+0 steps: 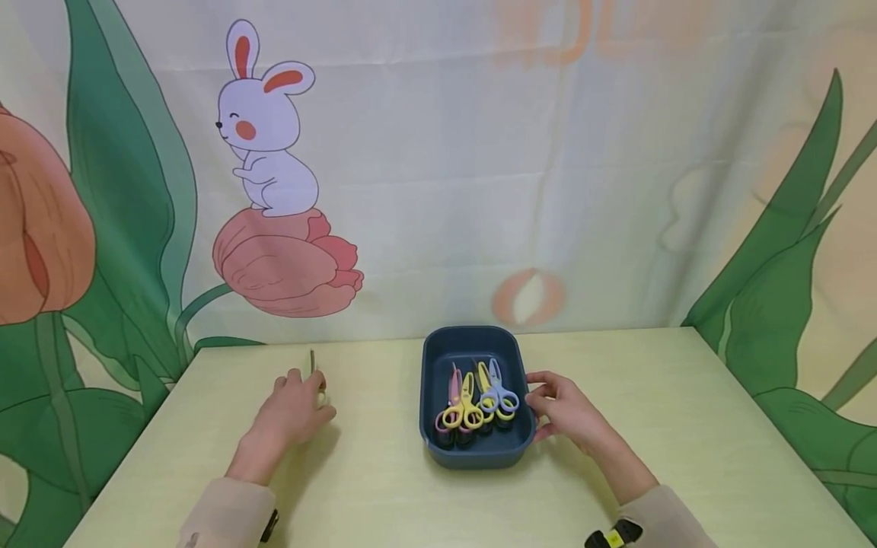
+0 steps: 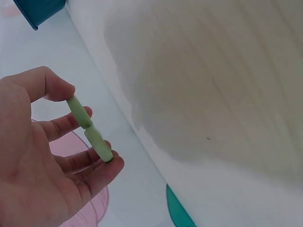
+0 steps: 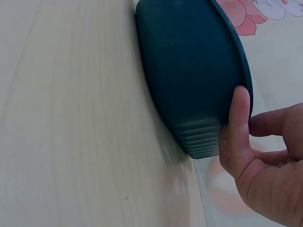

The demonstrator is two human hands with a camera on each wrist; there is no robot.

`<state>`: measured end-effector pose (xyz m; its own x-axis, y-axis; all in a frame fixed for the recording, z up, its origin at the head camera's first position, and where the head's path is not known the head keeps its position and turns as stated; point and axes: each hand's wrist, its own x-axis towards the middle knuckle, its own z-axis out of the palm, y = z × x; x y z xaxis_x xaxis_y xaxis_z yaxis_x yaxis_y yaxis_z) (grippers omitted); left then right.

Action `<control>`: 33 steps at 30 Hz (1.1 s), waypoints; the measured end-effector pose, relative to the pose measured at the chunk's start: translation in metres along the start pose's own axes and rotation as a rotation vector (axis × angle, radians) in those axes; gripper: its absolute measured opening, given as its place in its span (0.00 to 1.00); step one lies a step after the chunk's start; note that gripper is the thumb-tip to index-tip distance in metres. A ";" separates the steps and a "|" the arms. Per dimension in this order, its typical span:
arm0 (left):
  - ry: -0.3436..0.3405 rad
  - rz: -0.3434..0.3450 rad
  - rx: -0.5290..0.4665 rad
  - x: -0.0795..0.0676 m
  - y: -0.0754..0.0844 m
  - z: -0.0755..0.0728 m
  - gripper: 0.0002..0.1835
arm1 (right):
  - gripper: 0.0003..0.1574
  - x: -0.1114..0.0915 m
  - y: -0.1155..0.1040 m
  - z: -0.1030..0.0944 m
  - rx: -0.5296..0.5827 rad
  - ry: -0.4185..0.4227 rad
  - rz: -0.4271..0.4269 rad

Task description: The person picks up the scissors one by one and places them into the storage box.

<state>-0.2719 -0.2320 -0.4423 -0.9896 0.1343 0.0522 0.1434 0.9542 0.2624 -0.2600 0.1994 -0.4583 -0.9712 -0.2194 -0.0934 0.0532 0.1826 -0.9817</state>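
In the left wrist view my left hand [image 2: 42, 142] pinches a pair of scissors with pale green handles [image 2: 98, 144], seen edge-on between thumb and fingertips. From the head view, this left hand [image 1: 294, 407] is over the left part of the table, and the thin blade [image 1: 312, 361] points toward the back. A dark blue plastic box [image 1: 476, 460] stands near the middle. My right hand [image 1: 565, 411] holds its right side by the rim, with a finger against the outer wall [image 3: 194, 61]. Inside lie blue-handled scissors [image 1: 499, 396], yellow-handled scissors [image 1: 463, 415] and pink-handled scissors [image 1: 454, 384].
The pale wooden table [image 1: 370, 495] ends at the back against a printed cloth [image 1: 425, 190] with a rabbit and tulips. Several scissors overlap one another in the box, some with black handle parts.
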 end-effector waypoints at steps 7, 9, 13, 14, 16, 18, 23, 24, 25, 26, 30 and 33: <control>0.062 0.058 -0.009 -0.003 0.017 -0.007 0.20 | 0.29 0.001 -0.001 0.000 -0.002 0.000 -0.002; 0.073 0.073 -0.010 -0.003 0.022 -0.009 0.20 | 0.28 0.001 -0.001 0.000 0.000 0.000 -0.003; 0.099 0.101 0.000 -0.004 0.030 -0.010 0.20 | 0.29 0.002 0.000 0.000 0.004 -0.003 -0.002; 0.105 0.111 0.008 -0.004 0.032 -0.009 0.20 | 0.29 0.002 0.000 0.000 0.005 -0.003 -0.002; 0.111 0.124 0.015 -0.004 0.036 -0.009 0.20 | 0.29 0.002 0.001 0.001 0.005 -0.004 0.000; 0.115 0.137 0.019 -0.005 0.040 -0.009 0.20 | 0.29 0.001 0.000 0.001 0.005 -0.004 0.002; 0.124 0.156 0.004 -0.006 0.050 -0.010 0.19 | 0.28 0.001 0.000 0.001 0.004 -0.004 0.002; 0.126 0.158 0.002 -0.006 0.051 -0.009 0.19 | 0.28 0.001 0.000 0.002 0.005 -0.005 0.001; 0.125 0.159 0.001 -0.006 0.052 -0.009 0.19 | 0.28 0.001 0.000 0.002 0.005 -0.007 0.002; 0.124 0.158 0.000 -0.006 0.053 -0.008 0.19 | 0.29 0.001 0.000 0.002 0.005 -0.009 0.002; 0.126 0.167 0.004 -0.007 0.060 -0.007 0.19 | 0.29 0.001 0.000 0.002 0.006 -0.012 0.005; 0.146 0.190 0.007 -0.008 0.067 -0.005 0.18 | 0.29 0.001 -0.001 0.001 0.004 -0.008 0.004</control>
<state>-0.2541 -0.1709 -0.4200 -0.9321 0.2721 0.2392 0.3264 0.9173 0.2282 -0.2605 0.1978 -0.4580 -0.9691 -0.2262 -0.0988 0.0581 0.1800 -0.9819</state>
